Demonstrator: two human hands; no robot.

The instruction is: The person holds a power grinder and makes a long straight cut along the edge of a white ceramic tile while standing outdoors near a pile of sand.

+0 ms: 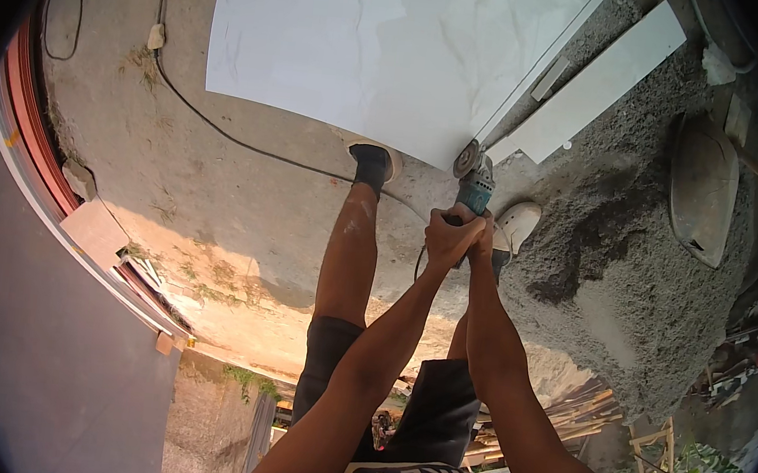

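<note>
Both my hands are closed around a teal angle grinder (475, 192). My left hand (448, 238) wraps its body on the near left side, and my right hand (484, 236) grips it just to the right, partly overlapping. The grinder's round disc (467, 158) is at the near right corner of a large white veined slab (323, 58), by the lower end of a thin dark line along the slab's right side. Whether the disc touches the slab, I cannot tell. A narrow white strip (594, 86) lies to the right, apart from the slab.
A black power cord (225, 133) runs over the concrete floor (174, 180) on the left. To the right spreads a heap of grey sand (638, 298) with a shovel blade (705, 190) on it. My shod feet stand either side of the grinder. Wooden planks (585, 416) lie behind me.
</note>
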